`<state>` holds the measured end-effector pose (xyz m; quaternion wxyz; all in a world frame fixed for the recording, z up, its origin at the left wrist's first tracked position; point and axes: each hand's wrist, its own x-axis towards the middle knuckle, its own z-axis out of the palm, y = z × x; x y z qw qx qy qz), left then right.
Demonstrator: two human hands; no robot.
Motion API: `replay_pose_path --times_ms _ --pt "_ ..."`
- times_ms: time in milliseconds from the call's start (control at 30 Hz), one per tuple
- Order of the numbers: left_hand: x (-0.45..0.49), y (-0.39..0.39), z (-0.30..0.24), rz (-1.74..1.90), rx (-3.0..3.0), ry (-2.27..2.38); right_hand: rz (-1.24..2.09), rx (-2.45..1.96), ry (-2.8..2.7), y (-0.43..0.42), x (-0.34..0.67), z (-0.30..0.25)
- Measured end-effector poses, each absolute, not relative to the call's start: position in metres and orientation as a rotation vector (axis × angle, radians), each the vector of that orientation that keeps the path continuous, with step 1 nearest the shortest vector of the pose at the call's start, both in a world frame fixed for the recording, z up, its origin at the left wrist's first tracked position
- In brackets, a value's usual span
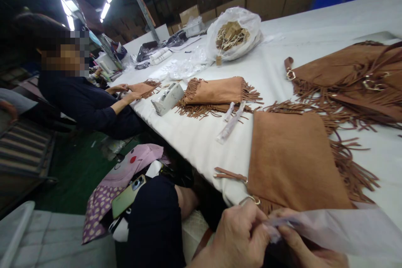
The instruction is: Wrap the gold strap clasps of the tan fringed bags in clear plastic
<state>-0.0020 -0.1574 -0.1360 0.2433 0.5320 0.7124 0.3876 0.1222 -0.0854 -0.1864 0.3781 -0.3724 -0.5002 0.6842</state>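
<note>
My left hand (238, 238) and my right hand (303, 249) are at the bottom edge, both pinched on the edge of a thin clear plastic sheet (342, 230). The sheet lies over the near corner of a tan suede fringed bag (292, 161) that rests flat on the white table (201, 138). A metal ring (250, 199) and a strap tab on the bag sit just above my left hand.
More tan fringed bags lie at the right (351, 79) and middle (216, 94). A tape dispenser (168, 98), small plastic packets (230, 123) and a plastic bag of tags (234, 33) are on the table. A seated person (84, 100) handles a bag at the left. A phone (127, 197) rests on my lap.
</note>
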Motion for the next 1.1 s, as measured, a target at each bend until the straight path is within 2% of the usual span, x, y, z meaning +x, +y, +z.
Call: replay_pose_path --times_ms 200,300,600,700,833,1100 --pt "-0.01 -0.147 -0.126 0.849 1.676 1.753 1.814 -0.96 -0.672 -0.08 0.118 -0.173" --pt "-0.022 -0.149 -0.13 0.771 1.859 1.712 1.808 -0.958 -0.543 -0.078 0.116 -0.17" --pt "-0.019 -0.112 -0.119 0.792 1.772 1.7 1.725 -1.12 -0.705 -0.066 0.123 -0.153" --pt "-0.008 -0.079 -0.1 0.861 1.759 1.671 1.606 -1.246 -0.841 -0.049 0.137 -0.138" --pt "-0.005 -0.04 -0.086 0.866 1.819 1.407 1.356 -1.304 -0.798 -0.021 0.15 -0.117" --pt "-0.019 -0.026 -0.129 0.614 1.987 1.208 1.3 -1.296 -0.689 0.016 0.151 -0.122"
